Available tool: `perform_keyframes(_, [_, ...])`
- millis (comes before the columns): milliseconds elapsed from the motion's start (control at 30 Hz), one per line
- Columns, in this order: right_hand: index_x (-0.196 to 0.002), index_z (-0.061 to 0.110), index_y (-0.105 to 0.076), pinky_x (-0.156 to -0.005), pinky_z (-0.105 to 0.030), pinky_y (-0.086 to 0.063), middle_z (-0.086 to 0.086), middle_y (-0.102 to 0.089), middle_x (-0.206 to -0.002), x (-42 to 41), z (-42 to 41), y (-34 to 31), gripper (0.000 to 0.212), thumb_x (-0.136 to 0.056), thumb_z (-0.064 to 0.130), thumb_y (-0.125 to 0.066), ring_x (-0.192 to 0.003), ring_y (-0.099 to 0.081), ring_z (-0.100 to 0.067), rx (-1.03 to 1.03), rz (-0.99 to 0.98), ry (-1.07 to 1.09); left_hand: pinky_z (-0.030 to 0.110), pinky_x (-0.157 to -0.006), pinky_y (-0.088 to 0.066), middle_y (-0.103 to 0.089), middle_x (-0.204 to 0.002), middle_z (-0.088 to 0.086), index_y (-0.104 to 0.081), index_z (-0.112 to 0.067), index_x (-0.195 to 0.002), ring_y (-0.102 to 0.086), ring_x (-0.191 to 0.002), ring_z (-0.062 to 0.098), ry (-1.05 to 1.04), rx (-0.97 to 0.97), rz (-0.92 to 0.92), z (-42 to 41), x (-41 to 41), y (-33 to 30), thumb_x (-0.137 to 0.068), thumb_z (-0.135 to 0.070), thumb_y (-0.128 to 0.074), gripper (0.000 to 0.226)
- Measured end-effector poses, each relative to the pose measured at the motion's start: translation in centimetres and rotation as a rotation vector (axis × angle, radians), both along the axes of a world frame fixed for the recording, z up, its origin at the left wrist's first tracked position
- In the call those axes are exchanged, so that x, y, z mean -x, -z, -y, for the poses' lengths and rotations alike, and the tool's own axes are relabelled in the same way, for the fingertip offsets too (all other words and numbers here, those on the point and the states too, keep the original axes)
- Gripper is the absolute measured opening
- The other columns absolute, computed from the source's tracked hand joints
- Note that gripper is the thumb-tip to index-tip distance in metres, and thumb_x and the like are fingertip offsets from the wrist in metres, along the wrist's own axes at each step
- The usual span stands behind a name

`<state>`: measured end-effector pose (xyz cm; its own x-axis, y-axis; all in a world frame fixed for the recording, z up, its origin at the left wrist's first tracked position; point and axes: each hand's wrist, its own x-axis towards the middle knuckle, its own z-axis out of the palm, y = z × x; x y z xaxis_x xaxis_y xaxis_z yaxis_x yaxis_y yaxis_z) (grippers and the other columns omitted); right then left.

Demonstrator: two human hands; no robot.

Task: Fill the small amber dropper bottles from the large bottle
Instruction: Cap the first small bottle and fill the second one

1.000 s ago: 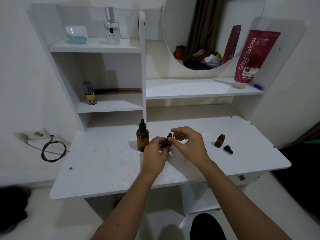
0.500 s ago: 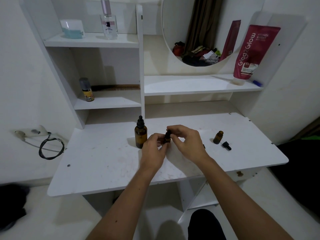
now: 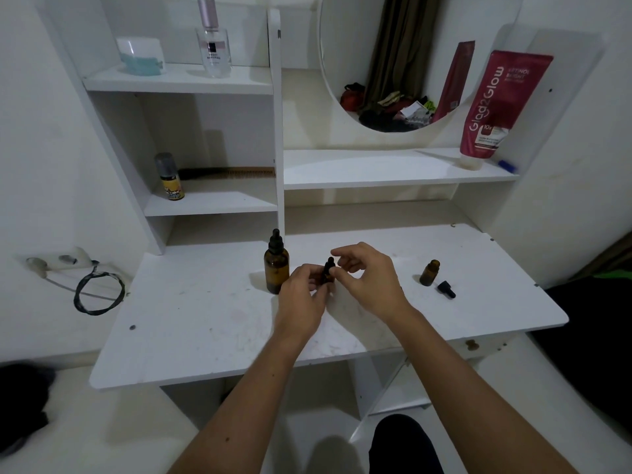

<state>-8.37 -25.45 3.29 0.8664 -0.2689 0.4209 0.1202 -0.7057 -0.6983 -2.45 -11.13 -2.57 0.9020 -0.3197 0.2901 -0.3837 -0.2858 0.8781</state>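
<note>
A large amber dropper bottle (image 3: pixel 276 265) with a black dropper cap stands upright on the white desk (image 3: pixel 191 323). Just right of it my left hand (image 3: pixel 302 297) holds a small amber dropper bottle (image 3: pixel 329 271) by its body. My right hand (image 3: pixel 367 277) is at that bottle's black cap, thumb and forefinger curled beside it; whether they pinch the cap is unclear. A second small amber bottle (image 3: pixel 429 272) stands uncapped further right, with its black dropper cap (image 3: pixel 446 289) lying on the desk next to it.
Shelves rise behind the desk with a perfume bottle (image 3: pixel 212 41), a small yellow-labelled bottle (image 3: pixel 170 177), a comb (image 3: pixel 236 172) and a red tube (image 3: pixel 497 104). A round mirror (image 3: pixel 403 63) hangs above. A coiled black cable (image 3: pixel 97 292) lies left of the desk.
Both hands stay at the small bottle beside the large one. My right-hand fingers have shifted slightly around the cap. The view has drifted a little.
</note>
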Motion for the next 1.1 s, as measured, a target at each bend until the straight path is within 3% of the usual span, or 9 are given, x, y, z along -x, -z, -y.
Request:
perform_keyframes(167, [-0.126, 0.009, -0.075, -0.096, -0.022, -0.057, -0.003, -0.075, -0.116, -0.1, 0.5, 0.0, 0.030, -0.097, 0.002, -0.072, -0.099, -0.074, -0.014, 0.030, -0.110, -0.078, 0.015, -0.085, -0.055, -0.071, -0.108, -0.007, -0.068, -0.015, -0.118, -0.067, -0.096, 0.004, 0.002, -0.005, -0.016, 0.0, 0.1, -0.2, -0.095, -0.014, -0.072, 0.023])
perform_keyframes(267, [-0.118, 0.010, -0.078, -0.095, -0.026, -0.058, -0.001, -0.077, -0.113, -0.3, 0.4, -0.1, 0.023, -0.096, 0.006, -0.074, -0.098, -0.075, -0.014, 0.025, -0.126, -0.041, 0.013, -0.082, -0.054, -0.070, -0.106, -0.008, -0.067, -0.016, -0.116, -0.066, -0.095, 0.003, -0.002, -0.013, -0.024, 0.1, 0.2, -0.3, -0.094, -0.015, -0.073, 0.022])
perform_keyframes(400, [-0.109, 0.013, -0.079, -0.088, -0.021, -0.058, 0.003, -0.077, -0.103, -0.5, 0.2, 0.0, 0.016, -0.093, 0.012, -0.079, -0.089, -0.073, -0.008, 0.028, -0.122, 0.001, 0.007, -0.077, -0.052, -0.069, -0.104, -0.010, -0.066, -0.019, -0.114, -0.065, -0.092, -0.001, -0.018, -0.031, -0.034, 0.2, 0.2, -0.4, -0.094, -0.016, -0.073, 0.021])
perform_keyframes(533, [-0.108, 0.014, -0.079, -0.089, -0.024, -0.059, 0.003, -0.076, -0.102, -0.2, -0.5, 0.3, 0.015, -0.093, 0.015, -0.078, -0.091, -0.072, -0.008, 0.034, -0.095, 0.026, 0.015, -0.081, -0.057, -0.068, -0.103, -0.012, -0.066, -0.022, -0.114, -0.065, -0.091, -0.001, -0.039, -0.053, -0.022, 0.2, 0.3, -0.3, -0.095, -0.016, -0.072, 0.021])
perform_keyframes(667, [-0.121, 0.014, -0.076, -0.095, -0.030, -0.059, -0.001, -0.075, -0.111, 0.3, -0.8, 0.1, 0.030, -0.092, 0.019, -0.081, -0.098, -0.071, -0.013, 0.065, -0.102, 0.038, 0.029, -0.092, -0.059, -0.071, -0.115, -0.006, -0.067, -0.018, -0.123, -0.067, -0.100, 0.007, -0.030, -0.057, -0.020, -0.2, 0.8, -0.6, -0.095, -0.018, -0.072, 0.028])
perform_keyframes(800, [-0.135, 0.014, -0.068, -0.095, -0.023, -0.055, 0.000, -0.072, -0.117, 0.9, -1.2, -0.9, 0.044, -0.093, 0.021, -0.081, -0.102, -0.067, -0.012, 0.074, 0.005, 0.088, 0.030, -0.097, -0.058, -0.070, -0.126, -0.005, -0.066, -0.017, -0.133, -0.068, -0.108, 0.009, -0.082, -0.019, -0.077, -1.7, 2.1, -0.6, -0.093, -0.029, -0.076, 0.044])
perform_keyframes(867, [-0.133, 0.015, -0.070, -0.093, -0.017, -0.052, 0.003, -0.072, -0.116, 0.7, -1.8, -1.6, 0.041, -0.094, 0.023, -0.079, -0.102, -0.065, -0.009, 0.085, 0.071, 0.090, 0.023, -0.093, -0.057, -0.071, -0.123, -0.010, -0.069, -0.022, -0.129, -0.069, -0.106, 0.006, -0.116, -0.008, -0.096, -3.1, 2.7, -0.4, -0.091, -0.035, -0.076, 0.041])
perform_keyframes(967, [-0.127, 0.015, -0.074, -0.093, -0.019, -0.054, 0.002, -0.074, -0.116, -0.3, -3.4, -2.6, 0.033, -0.095, 0.024, -0.078, -0.105, -0.067, -0.010, 0.071, 0.114, 0.037, 0.003, -0.072, -0.050, -0.073, -0.108, -0.016, -0.072, -0.030, -0.115, -0.069, -0.089, -0.001, -0.177, 0.034, -0.104, -5.4, 2.8, -0.8, -0.088, -0.044, -0.077, 0.030])
perform_keyframes(1100, [-0.124, 0.016, -0.075, -0.093, -0.014, -0.053, 0.004, -0.075, -0.115, -2.4, -5.7, -3.6, 0.029, -0.095, 0.024, -0.078, -0.105, -0.068, -0.009, 0.016, 0.094, -0.057, 0.008, -0.071, -0.051, -0.068, -0.095, -0.011, -0.060, -0.027, -0.108, -0.066, -0.085, 0.010, -0.263, 0.146, -0.122, -7.6, 1.4, -1.5, -0.079, -0.038, -0.087, 0.041])
